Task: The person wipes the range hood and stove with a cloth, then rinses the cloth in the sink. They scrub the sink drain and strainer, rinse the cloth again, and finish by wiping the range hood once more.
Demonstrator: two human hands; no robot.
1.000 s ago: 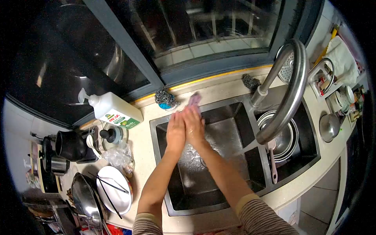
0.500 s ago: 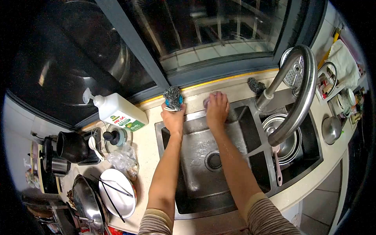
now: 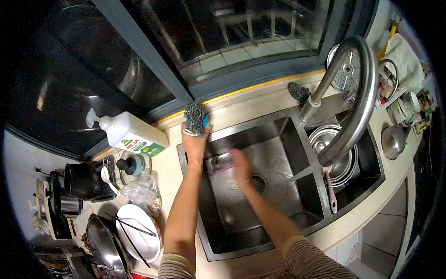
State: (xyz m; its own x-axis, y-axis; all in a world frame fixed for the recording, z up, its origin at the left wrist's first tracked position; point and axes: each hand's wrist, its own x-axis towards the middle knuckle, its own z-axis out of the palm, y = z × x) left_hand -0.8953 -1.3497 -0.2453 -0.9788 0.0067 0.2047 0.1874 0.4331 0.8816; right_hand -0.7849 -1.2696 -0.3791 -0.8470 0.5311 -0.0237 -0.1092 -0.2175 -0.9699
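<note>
My left hand (image 3: 195, 139) is closed round a blue-handled scrubber with a grey steel-wool head (image 3: 196, 116), held upright at the sink's back left corner. My right hand (image 3: 240, 168), smeared by motion, is over the left basin of the steel sink (image 3: 297, 197). A pinkish-purple cloth (image 3: 224, 166) is at its fingers, blurred, inside the basin near the back left. The round drain (image 3: 257, 184) lies just right of that hand.
A curved faucet (image 3: 367, 102) arches over the right basin, which holds nested metal bowls (image 3: 325, 135). Left stand a white pump bottle (image 3: 134, 135), a plastic bag (image 3: 141, 190), a white bowl with chopsticks (image 3: 134, 244) and a wok (image 3: 104, 242). Another steel-wool pad (image 3: 298, 92) lies behind the sink.
My right hand has moved from the counter behind the sink down into the left basin, with the pinkish cloth. My left hand still holds the scrubber. The view has shifted slightly.
</note>
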